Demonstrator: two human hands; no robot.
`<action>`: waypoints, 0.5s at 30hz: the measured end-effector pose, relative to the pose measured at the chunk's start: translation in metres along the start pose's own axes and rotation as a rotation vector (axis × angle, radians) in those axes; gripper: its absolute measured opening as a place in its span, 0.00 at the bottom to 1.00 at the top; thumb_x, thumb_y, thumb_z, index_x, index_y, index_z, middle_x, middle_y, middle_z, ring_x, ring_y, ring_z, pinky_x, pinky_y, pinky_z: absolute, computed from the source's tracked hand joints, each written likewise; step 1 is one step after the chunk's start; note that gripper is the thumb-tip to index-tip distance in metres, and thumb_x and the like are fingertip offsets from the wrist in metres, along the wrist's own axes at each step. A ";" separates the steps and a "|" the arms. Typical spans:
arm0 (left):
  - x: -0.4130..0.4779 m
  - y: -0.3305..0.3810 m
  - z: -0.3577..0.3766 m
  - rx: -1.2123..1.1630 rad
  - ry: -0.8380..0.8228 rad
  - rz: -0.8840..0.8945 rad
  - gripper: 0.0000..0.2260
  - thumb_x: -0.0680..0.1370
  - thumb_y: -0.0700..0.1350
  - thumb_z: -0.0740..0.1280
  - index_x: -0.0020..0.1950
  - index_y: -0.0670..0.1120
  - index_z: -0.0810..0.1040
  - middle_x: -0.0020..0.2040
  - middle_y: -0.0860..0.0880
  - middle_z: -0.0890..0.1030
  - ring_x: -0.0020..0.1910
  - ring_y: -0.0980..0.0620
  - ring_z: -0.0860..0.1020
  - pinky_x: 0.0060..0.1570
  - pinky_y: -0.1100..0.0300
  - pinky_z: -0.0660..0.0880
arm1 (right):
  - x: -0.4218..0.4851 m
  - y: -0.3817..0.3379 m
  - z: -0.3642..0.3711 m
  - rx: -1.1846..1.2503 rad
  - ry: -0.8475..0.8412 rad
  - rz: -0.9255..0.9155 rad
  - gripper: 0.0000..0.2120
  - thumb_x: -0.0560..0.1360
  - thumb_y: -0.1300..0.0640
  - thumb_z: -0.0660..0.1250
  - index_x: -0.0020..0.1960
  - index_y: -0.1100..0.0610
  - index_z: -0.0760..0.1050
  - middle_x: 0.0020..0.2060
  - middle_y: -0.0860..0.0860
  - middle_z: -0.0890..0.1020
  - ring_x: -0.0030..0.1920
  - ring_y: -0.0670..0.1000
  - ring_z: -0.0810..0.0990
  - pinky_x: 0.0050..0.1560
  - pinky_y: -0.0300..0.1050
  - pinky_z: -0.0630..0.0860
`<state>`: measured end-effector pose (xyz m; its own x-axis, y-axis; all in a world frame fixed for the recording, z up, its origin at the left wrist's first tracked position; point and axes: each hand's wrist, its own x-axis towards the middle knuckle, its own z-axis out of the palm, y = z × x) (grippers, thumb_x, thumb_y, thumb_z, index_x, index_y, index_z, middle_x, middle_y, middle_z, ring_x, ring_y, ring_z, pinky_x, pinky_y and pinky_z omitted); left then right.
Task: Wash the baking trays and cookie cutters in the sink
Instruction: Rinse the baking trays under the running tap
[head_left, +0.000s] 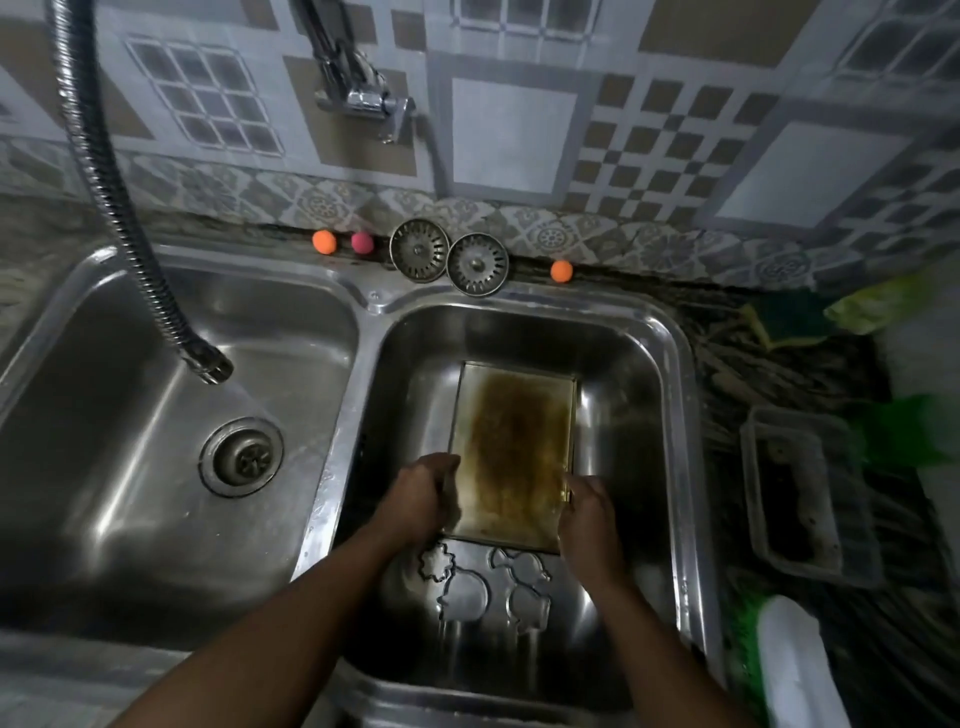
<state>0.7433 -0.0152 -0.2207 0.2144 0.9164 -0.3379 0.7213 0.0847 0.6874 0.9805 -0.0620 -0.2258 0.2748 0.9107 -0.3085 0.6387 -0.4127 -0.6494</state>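
Stainless steel makes up the double sink (687, 415), and its right basin holds the baking tray (514, 441). The tray lies flat on the basin floor, lengthwise away from the person, with a brown stain spread over most of its inside.

The left hand (415, 499) is at the tray's left edge near the front corner, fingers curled over the rim, so its grip is closed on the tray. The right hand (587, 519) is at the right front corner with its fingers curled on that rim too, and its grip also holds the tray. The picture is a little blurred around both hands.

Two cookie cutters sit on the basin floor just in front of the tray, between the forearms: the left cookie cutter (460, 587) and the right cookie cutter (525, 587). Their exact shapes are hard to read.

In the left basin the drain (241, 457) is open, and a flexible metal hose (119, 208) hangs down over it. The hose comes from above, and the tap fitting (363, 91) is on the tiled wall (514, 135).

Along the back ledge are two sink strainers (419, 250) leaning side by side. An orange ball (324, 242) and a pink ball (362, 242) are to their left, and a second orange ball (561, 271) is to their right.

On the dark surface (727, 364) right of the sink lie a green and yellow sponge (789, 317), a clear plastic container (800, 493) and a white bottle (795, 670).
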 end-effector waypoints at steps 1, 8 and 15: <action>-0.001 0.003 -0.003 -0.008 -0.014 0.000 0.21 0.72 0.42 0.74 0.64 0.51 0.77 0.59 0.49 0.81 0.54 0.55 0.80 0.58 0.62 0.76 | 0.001 -0.002 -0.001 -0.009 0.003 -0.001 0.24 0.74 0.72 0.62 0.65 0.54 0.76 0.55 0.49 0.73 0.49 0.47 0.77 0.50 0.30 0.72; -0.029 0.048 -0.059 0.059 0.299 0.161 0.28 0.74 0.49 0.70 0.73 0.47 0.70 0.68 0.45 0.74 0.66 0.46 0.74 0.67 0.57 0.69 | 0.013 -0.079 -0.027 -0.063 0.065 -0.168 0.18 0.77 0.60 0.65 0.67 0.54 0.73 0.65 0.52 0.71 0.63 0.53 0.73 0.64 0.49 0.73; -0.084 0.110 -0.176 0.164 0.861 0.536 0.21 0.74 0.41 0.71 0.67 0.45 0.76 0.57 0.45 0.77 0.56 0.45 0.74 0.58 0.53 0.72 | 0.039 -0.228 -0.069 0.033 0.161 -0.488 0.18 0.78 0.58 0.66 0.67 0.57 0.73 0.62 0.56 0.75 0.58 0.55 0.78 0.62 0.51 0.75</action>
<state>0.6882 -0.0142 -0.0036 0.0366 0.7930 0.6081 0.7649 -0.4139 0.4937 0.8951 0.0686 -0.0421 0.0590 0.9876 0.1453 0.6979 0.0633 -0.7134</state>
